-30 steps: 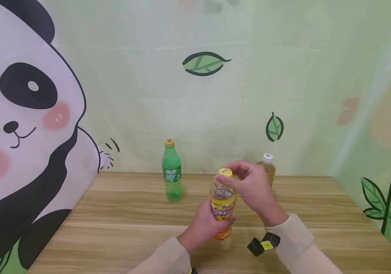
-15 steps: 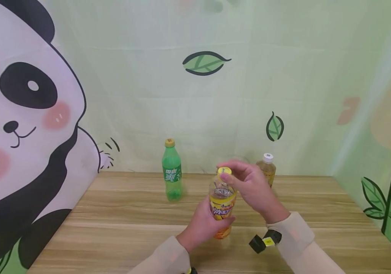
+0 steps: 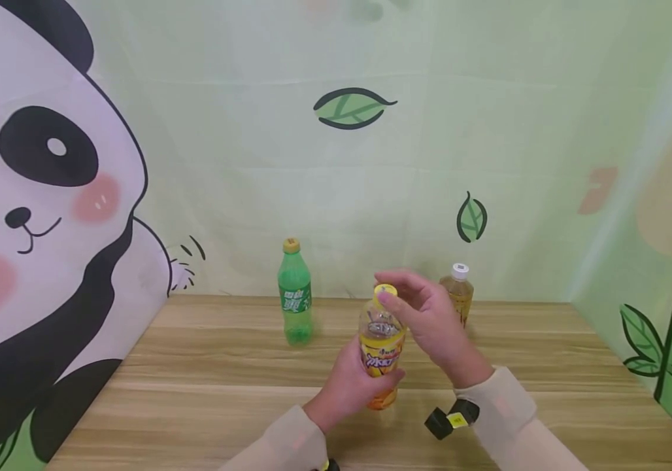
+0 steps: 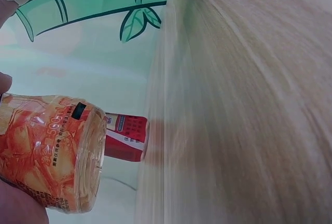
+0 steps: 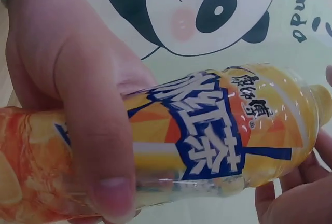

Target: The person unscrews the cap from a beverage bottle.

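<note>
My left hand point(image 3: 355, 383) grips a bottle of iced tea point(image 3: 382, 350) round its lower half, thumb across the front. It has a yellow and orange label and stands nearly upright above the wooden table. At its top my right hand point(image 3: 433, 320) pinches the yellow cap point(image 3: 386, 292), thumb on the near side and forefinger behind. The bottle's base point(image 4: 88, 156) shows in the left wrist view, away from the tabletop. In the right wrist view the left thumb point(image 5: 101, 146) lies over the label, and the right fingers point(image 5: 290, 198) sit beside the bottle's neck.
A green soda bottle point(image 3: 295, 294) with a yellow cap stands at the back left of the table point(image 3: 224, 366). Behind the right hand is a brownish bottle point(image 3: 458, 294) with a white cap. A red printed object point(image 4: 127, 137) shows past the bottle's base.
The right hand's fingers and thumb have shifted slightly round the cap. The held bottle has moved a little to the left and up; the left hand keeps its grip.
</note>
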Demonstrator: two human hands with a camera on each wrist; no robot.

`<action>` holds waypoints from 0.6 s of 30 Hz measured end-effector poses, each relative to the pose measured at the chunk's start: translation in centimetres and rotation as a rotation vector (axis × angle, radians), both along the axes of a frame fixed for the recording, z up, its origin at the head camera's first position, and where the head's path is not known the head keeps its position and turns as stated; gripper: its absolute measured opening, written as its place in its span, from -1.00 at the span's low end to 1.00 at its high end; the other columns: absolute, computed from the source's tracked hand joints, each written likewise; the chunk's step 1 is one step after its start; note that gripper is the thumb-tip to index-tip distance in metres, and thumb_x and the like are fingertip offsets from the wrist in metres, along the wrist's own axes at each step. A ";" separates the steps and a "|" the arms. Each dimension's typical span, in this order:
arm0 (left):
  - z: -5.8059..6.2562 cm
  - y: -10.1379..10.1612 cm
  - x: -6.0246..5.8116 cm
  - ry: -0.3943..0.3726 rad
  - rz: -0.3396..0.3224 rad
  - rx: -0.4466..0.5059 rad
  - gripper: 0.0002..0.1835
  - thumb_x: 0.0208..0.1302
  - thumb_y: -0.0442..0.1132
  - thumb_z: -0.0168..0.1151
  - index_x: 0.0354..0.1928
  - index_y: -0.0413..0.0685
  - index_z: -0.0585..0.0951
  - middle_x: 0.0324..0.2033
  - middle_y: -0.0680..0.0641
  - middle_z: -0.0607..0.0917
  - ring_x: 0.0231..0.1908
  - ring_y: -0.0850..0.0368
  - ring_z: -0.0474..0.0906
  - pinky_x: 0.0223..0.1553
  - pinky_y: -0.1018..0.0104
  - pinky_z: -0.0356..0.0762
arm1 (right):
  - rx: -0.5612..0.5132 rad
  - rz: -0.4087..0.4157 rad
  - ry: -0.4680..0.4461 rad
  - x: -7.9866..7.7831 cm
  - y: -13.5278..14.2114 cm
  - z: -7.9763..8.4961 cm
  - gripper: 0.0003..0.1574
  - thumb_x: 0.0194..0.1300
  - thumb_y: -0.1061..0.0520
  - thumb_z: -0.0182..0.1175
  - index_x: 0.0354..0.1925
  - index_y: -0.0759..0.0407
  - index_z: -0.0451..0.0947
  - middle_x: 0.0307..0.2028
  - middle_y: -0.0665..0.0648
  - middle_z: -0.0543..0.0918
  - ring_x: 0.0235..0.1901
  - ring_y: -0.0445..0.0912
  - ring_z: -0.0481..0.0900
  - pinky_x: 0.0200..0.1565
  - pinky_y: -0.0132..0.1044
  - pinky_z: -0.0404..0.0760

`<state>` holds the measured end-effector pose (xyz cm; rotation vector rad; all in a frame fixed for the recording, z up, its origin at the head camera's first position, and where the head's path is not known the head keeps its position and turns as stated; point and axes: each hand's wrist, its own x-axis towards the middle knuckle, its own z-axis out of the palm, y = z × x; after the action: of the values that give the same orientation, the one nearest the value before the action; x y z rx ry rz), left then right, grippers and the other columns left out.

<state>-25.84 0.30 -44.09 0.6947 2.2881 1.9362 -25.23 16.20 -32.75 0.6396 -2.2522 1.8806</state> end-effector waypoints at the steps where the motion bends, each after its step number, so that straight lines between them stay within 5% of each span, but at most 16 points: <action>1: 0.0 0.0 0.0 -0.006 0.002 -0.002 -0.39 0.21 -0.08 0.50 0.26 0.20 0.45 0.05 0.08 0.69 0.02 0.17 0.65 0.15 0.19 0.63 | -0.004 -0.015 -0.007 0.1 -0.1 0.1 -0.57 0.42 0.03 0.31 0.20 0.09 0.59 0.13 0.09 0.67 0.10 0.02 0.65 0.11 -0.23 0.67; 9: -0.2 0.0 0.0 0.024 -0.006 0.010 -0.37 0.21 -0.14 0.50 0.28 0.20 0.44 0.07 0.07 0.68 0.02 0.17 0.66 0.13 0.24 0.63 | 0.007 -0.164 -0.074 0.5 -0.6 0.5 -0.38 0.17 0.00 0.54 0.13 0.16 0.58 0.11 0.09 0.66 0.16 -0.01 0.58 0.24 -0.06 0.52; 18: 0.0 -0.1 0.1 0.040 -0.006 0.007 -0.38 0.23 -0.15 0.48 0.28 0.22 0.43 0.08 0.09 0.67 0.03 0.18 0.65 0.13 0.26 0.62 | 0.018 -0.259 -0.054 0.7 -1.4 0.6 -0.41 0.02 -0.04 0.63 -0.10 0.15 0.58 -0.13 0.10 0.70 -0.03 -0.01 0.62 0.21 -0.10 0.49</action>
<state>-25.71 0.25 -44.10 0.7467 2.2998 1.9463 -24.49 14.82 -32.16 0.2843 -2.2599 1.7728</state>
